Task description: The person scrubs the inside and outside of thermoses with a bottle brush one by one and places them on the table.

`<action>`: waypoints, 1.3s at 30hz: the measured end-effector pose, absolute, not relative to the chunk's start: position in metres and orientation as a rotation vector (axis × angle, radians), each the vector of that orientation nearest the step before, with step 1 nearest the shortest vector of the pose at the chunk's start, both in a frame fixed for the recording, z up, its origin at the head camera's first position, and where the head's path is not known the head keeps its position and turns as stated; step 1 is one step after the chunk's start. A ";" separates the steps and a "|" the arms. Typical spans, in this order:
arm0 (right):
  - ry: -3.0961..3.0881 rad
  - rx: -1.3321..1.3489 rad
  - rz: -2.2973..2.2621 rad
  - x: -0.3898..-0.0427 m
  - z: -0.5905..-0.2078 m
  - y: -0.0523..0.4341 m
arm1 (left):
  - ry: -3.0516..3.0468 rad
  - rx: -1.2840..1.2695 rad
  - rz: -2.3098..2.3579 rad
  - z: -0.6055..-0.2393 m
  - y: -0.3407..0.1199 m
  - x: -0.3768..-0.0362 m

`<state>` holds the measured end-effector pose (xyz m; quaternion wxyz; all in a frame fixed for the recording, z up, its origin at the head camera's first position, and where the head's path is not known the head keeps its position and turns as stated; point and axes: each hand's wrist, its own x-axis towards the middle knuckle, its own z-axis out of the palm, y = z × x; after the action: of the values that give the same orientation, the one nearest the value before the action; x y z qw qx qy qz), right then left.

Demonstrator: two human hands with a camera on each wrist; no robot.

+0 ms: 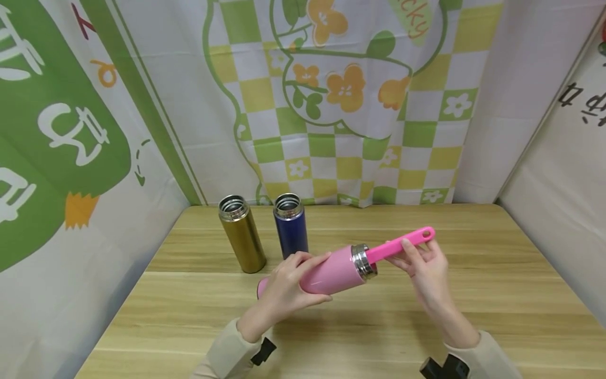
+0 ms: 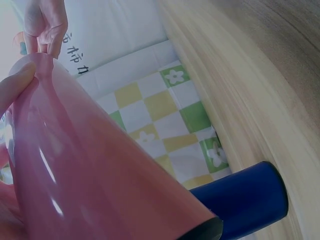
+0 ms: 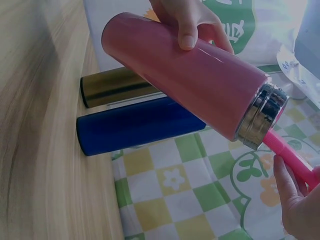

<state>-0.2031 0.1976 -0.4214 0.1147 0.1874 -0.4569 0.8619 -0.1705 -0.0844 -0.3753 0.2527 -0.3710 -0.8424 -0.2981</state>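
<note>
A pink vacuum flask (image 1: pixel 333 271) is held tilted above the table, its steel-rimmed open mouth pointing right and slightly up. My left hand (image 1: pixel 289 287) grips its body, with the thumb below and the fingers over the top. From the mouth sticks a bright pink handle (image 1: pixel 400 245) with a hole at its end; whatever is on its inner end is hidden inside the flask. My right hand (image 1: pixel 428 268) pinches this handle between thumb and fingers. In the right wrist view, the handle (image 3: pixel 292 157) enters at the lower side of the steel neck (image 3: pixel 261 117).
Behind the pink flask, a gold flask (image 1: pixel 243 237) and a dark blue flask (image 1: pixel 291 229) stand upright and lidless on the wooden table (image 1: pixel 497 295). A patterned cloth (image 1: pixel 341 158) hangs along the table's back edge, with printed cloth walls on both sides.
</note>
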 end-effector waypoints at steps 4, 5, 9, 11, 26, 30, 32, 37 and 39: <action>-1.291 0.522 2.514 -0.206 -0.420 0.206 | -2.283 -1.013 -0.822 -0.376 -0.086 -0.171; -1.275 0.514 2.509 -0.207 -0.418 0.209 | -2.279 -1.013 -0.822 -0.376 -0.086 -0.171; -1.226 0.517 2.473 -0.204 -0.405 0.219 | -2.269 -1.006 -0.810 -0.378 -0.089 -0.171; -1.226 0.503 2.448 -0.194 -0.387 0.217 | -2.268 -1.000 -0.803 -0.379 -0.091 -0.171; -1.169 0.388 2.505 -0.169 -0.331 0.215 | -2.258 -1.018 -0.829 -0.382 -0.092 -0.171; -1.146 0.417 2.511 -0.169 -0.331 0.218 | -2.273 -1.023 -0.812 -0.382 -0.094 -0.170; -1.135 0.433 2.513 -0.170 -0.331 0.219 | -2.277 -1.025 -0.804 -0.382 -0.094 -0.170; -1.107 0.459 2.513 -0.170 -0.331 0.221 | -2.303 -1.026 -0.794 -0.382 -0.097 -0.169; -1.101 0.455 2.516 -0.169 -0.331 0.224 | -2.314 -1.020 -0.792 -0.382 -0.099 -0.168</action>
<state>-0.1694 0.2236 -0.3311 0.1777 0.1609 -0.3892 0.8894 -0.1676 -0.0988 -0.3821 0.2432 -0.3734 -0.8470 -0.2897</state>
